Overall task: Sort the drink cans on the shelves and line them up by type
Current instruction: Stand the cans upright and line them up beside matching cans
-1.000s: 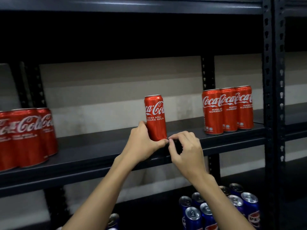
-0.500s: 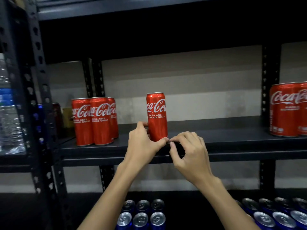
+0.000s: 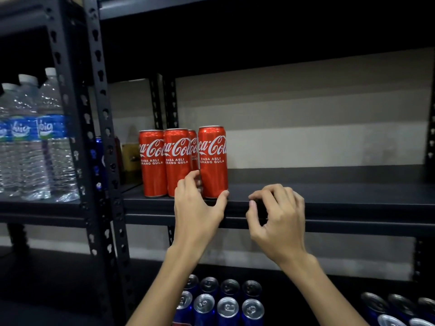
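A tall red Coca-Cola can [image 3: 213,158] stands upright on the dark middle shelf [image 3: 329,196], right beside a group of matching red cans [image 3: 164,161] at the shelf's left end. My left hand [image 3: 196,208] wraps the can's base, thumb on its right side, fingers on its left. To the right, my right hand [image 3: 277,217] hovers at the shelf's front edge with fingers curled, holding nothing and apart from the can.
Blue cans [image 3: 226,302] with silver tops stand in rows on the lower shelf, more at far right [image 3: 395,309]. Water bottles [image 3: 35,137] fill the neighbouring rack at left, past a perforated black upright [image 3: 101,137]. A shelf board hangs above.
My left hand has slid the single red can leftward along the shelf until it stands against the group of red cans. My right hand has drawn away from the can.
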